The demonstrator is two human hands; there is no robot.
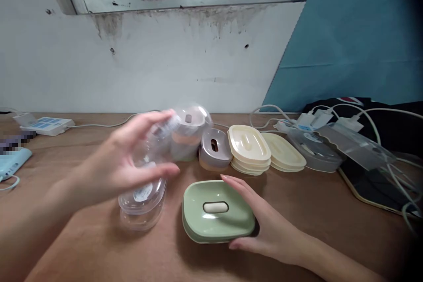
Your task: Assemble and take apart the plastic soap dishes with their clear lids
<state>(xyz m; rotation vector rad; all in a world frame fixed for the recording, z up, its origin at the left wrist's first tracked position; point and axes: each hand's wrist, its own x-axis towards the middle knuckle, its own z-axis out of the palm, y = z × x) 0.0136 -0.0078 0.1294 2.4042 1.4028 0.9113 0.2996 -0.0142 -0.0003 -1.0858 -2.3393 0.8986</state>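
Note:
My left hand [115, 163], smeared by motion, is raised with thumb and fingers apart around a clear plastic container [161, 136], whose exact shape is blurred. Below it, clear plastic containers [142, 216] with a round white label are stacked on the table. My right hand [274, 229] grips the right side of a green box with a rounded lid [194, 220]. Set in the lid's middle slot is a cream oval piece [216, 207]. The box rests on the table, thumb at its near edge and fingers along its far right edge.
Behind the green box stand a grey slotted lid [214, 147], stacked cream lids [249, 145] and more cream lids [286, 152]. A grey translucent container [315, 150], chargers with white cables [320, 119] and a dark phone-like slab [366, 185] lie right. A power strip [49, 126] sits left.

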